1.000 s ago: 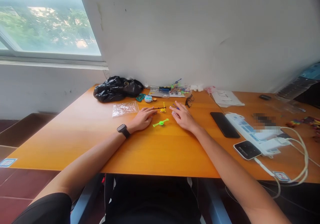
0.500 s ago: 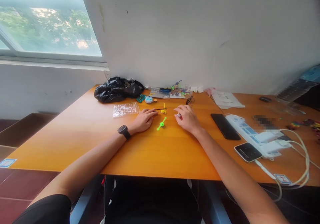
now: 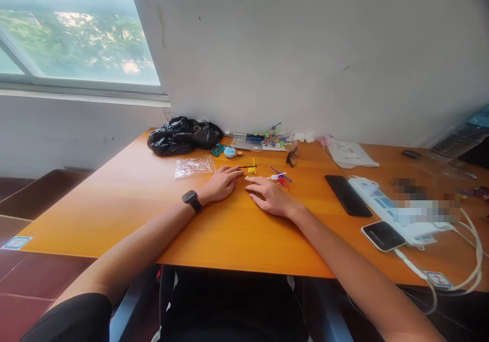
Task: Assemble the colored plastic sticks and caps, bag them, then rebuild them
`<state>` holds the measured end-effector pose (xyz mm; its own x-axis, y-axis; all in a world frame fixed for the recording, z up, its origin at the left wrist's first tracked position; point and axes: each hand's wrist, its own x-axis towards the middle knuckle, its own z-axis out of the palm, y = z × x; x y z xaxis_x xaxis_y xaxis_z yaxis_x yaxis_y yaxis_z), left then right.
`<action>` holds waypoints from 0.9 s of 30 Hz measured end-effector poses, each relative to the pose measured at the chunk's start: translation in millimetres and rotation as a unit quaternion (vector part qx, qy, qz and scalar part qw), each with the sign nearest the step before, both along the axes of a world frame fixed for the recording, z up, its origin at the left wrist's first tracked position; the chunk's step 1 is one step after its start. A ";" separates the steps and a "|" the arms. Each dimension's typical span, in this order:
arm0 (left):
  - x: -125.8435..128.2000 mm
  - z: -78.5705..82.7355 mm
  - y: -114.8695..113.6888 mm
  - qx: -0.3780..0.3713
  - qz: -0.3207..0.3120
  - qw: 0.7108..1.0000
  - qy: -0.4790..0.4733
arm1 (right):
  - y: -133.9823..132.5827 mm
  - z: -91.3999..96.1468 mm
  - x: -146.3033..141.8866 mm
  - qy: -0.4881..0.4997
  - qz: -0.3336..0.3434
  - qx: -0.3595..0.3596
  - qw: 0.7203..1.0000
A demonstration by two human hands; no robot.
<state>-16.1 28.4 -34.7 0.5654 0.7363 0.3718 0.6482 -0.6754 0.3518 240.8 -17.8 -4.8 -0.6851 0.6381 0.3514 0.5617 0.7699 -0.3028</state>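
A green piece (image 3: pixel 247 176) peeks out just beyond the right grip (image 3: pixel 269 196); whether grasped, I cannot tell

A smooth wooden tabletop (image 3: pixel 214 235) with soft gloss; a shiny, crumpled black plastic bag (image 3: pixel 178 139); a wrinkled, clear plastic pouch (image 3: pixel 194 167); a yellow plastic piece (image 3: pixel 251 169); a matt wall (image 3: pixel 267 51).

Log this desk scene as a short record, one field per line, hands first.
Left hand: on table, touching or close to black piece
Right hand: at green piece, mostly hidden; grip unclear
By black piece: yellow piece
Beside right hand: blue piece, white piece, red piece
Beyond left hand: clear plastic bag, black bag
Right side: phone, power strip
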 end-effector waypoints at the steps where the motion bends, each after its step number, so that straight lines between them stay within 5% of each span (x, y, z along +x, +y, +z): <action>1: 0.0 0.2 -0.2 0.000 -0.001 1.000 0.001 | 1.6 0.1 2.2 0.003 -0.009 0.001 1.000; 14: 0.7 6.4 -4.2 -0.009 0.003 1.000 0.004 | 23.3 4.7 33.1 -0.053 -0.136 0.069 0.987; 20: 1.2 7.7 -5.4 -0.005 -0.002 1.000 0.005 | 36.9 -4.7 53.7 -0.050 -0.201 0.027 0.978; 27: 1.1 5.8 -5.1 -0.006 -0.001 1.000 -0.002 | 32.1 7.3 52.3 -0.091 -0.251 0.028 0.963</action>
